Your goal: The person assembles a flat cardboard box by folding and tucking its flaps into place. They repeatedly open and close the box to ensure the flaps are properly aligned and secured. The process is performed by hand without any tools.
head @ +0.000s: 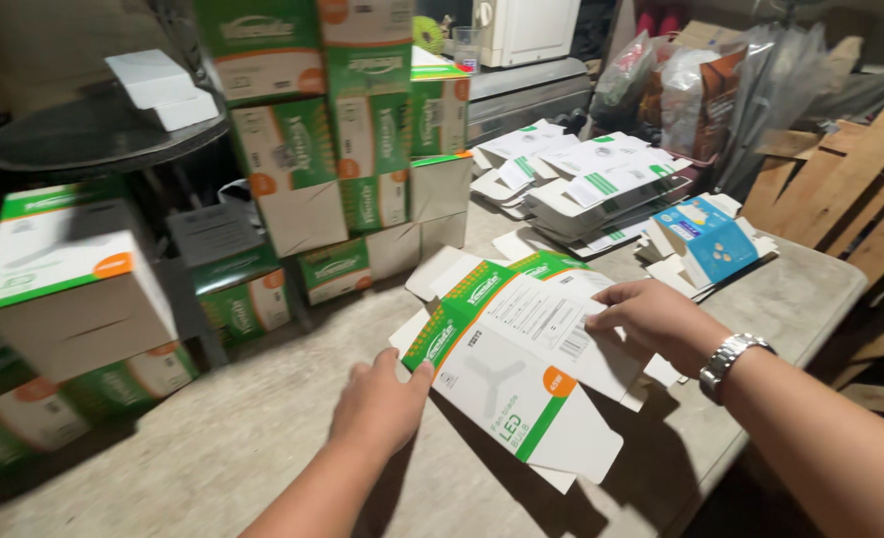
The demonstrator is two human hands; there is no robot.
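Observation:
A flat, unfolded carton (507, 369), white with green and orange print, lies on top of a small pile of the same flat cartons on the grey table (213, 438). My left hand (380, 403) grips the carton's near left edge, thumb on top. My right hand (656, 321), with a metal wristwatch on its wrist, pinches the carton's right edge. The carton's near end is lifted slightly off the table.
Assembled green-and-white boxes (347, 149) are stacked at the back left. More flat cartons (582, 184) are piled at the back, blue-and-white flats (709, 239) beside them. Plastic bags (691, 90) and wooden boards (851, 179) stand at the right. The table edge runs along the right.

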